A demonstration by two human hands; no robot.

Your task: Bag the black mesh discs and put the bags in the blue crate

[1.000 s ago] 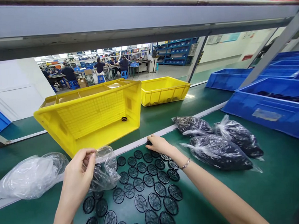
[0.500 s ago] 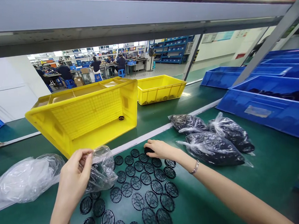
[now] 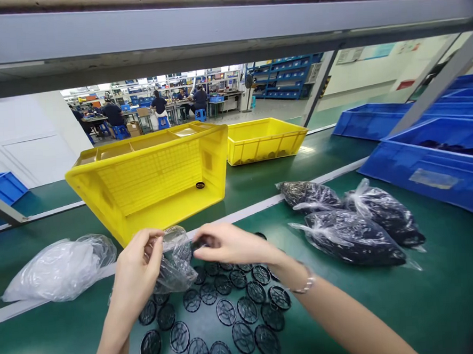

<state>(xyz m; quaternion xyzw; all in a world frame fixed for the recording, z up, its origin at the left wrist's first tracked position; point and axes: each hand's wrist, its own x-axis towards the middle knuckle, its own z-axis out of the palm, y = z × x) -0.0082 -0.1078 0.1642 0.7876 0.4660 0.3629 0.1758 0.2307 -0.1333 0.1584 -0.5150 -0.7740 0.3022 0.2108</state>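
Observation:
My left hand (image 3: pixel 140 271) pinches the edge of a clear plastic bag (image 3: pixel 177 269), which hangs above the green table. Beside the bag's mouth, my right hand (image 3: pixel 232 244) is closed on a dark round piece, mostly hidden by the fingers and slightly blurred. Several black round plastic discs with spoke-like ribs (image 3: pixel 243 337) lie spread flat on the table below both hands. Whether there are pieces inside the bag is hard to see.
A tilted yellow bin (image 3: pixel 174 202) holds one small black piece. Behind it stands another yellow bin (image 3: pixel 266 143). Tied bags of black parts (image 3: pixel 356 239) lie right, near a blue bin (image 3: pixel 432 178). A bundle of clear bags (image 3: pixel 58 270) lies left. A shelf beam (image 3: pixel 227 25) crosses overhead.
My right hand has moved left from the far discs to the bag, carrying a dark disc. My left hand still holds the bag. The view has shifted slightly to the left.

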